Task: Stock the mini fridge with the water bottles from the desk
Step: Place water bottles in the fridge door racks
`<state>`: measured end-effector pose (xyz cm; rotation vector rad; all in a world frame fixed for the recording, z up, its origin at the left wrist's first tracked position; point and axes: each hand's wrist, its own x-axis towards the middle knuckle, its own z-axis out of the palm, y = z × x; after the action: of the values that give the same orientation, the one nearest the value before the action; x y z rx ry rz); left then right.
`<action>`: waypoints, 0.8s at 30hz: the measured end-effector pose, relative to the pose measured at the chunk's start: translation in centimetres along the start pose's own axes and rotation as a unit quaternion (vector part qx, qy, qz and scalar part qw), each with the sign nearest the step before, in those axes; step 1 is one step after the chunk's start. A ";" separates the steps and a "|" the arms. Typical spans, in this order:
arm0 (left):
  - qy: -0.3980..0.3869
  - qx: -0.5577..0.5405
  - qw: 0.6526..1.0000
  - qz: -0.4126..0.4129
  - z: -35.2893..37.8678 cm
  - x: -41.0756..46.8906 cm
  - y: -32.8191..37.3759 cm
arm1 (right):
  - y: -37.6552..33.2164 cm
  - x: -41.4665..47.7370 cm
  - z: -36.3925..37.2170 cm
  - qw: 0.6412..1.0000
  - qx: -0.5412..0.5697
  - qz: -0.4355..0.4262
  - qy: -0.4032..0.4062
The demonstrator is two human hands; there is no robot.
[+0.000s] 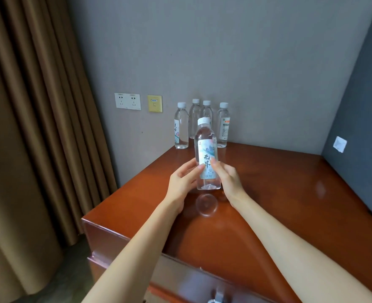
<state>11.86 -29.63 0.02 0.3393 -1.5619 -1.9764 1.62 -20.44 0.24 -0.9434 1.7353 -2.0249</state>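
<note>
A clear water bottle (206, 149) with a white cap and a pale blue label is upright, a little above the brown desk (279, 193); its reflection shows below it. My left hand (180, 182) grips its left side and my right hand (226, 178) grips its right side, fingertips on the label. Several more capped water bottles (181, 125) stand in a cluster at the desk's far corner against the grey wall. The mini fridge is not in view.
Brown curtains (38, 127) hang at the left. Wall sockets (127, 101) and a yellow plate (154, 103) sit on the wall left of the bottles. A dark blue wall (360, 127) bounds the desk on the right. A drawer handle (217, 296) shows at the desk's front.
</note>
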 end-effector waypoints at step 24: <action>0.028 -0.006 0.999 0.023 6.6 -16.2 -0.3 | -3.9 -17.0 -3.9 0.996 -0.029 0.083 -0.024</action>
<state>21.04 -14.81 -1.00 0.3475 -1.5083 -1.9243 12.32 -6.12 -0.90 -0.8264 1.7920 -1.8429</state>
